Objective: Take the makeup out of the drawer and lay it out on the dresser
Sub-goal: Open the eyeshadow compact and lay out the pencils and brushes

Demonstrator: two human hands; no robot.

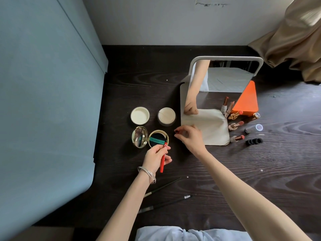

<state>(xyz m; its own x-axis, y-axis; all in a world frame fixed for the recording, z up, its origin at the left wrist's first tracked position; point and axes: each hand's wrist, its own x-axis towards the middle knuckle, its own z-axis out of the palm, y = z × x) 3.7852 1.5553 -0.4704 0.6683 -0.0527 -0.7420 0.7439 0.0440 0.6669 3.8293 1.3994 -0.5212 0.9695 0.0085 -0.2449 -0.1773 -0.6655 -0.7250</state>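
My left hand (156, 156) grips a red makeup pen (162, 162), its dark tip over the open gold cushion compact (159, 134). My right hand (190, 138) hovers just right of the compact, fingers pinched on a small dark cap (176, 131). Behind the compact stand an open powder jar (166, 116) and its cream lid (140, 115). Several uncapped lipsticks (236, 125) lie right of the mirror base. Two thin black brushes (163, 186) (172, 201) rest on the dark dresser (260, 171) near me.
A white standing mirror (225, 75) on its cream base (213, 129) sits at centre right, an orange box (247, 101) behind it. Black caps (254, 141) and a small clear-topped tube (254, 128) lie at right. A blue panel (48, 101) bounds the left, a beige curtain (295, 40) the far right.
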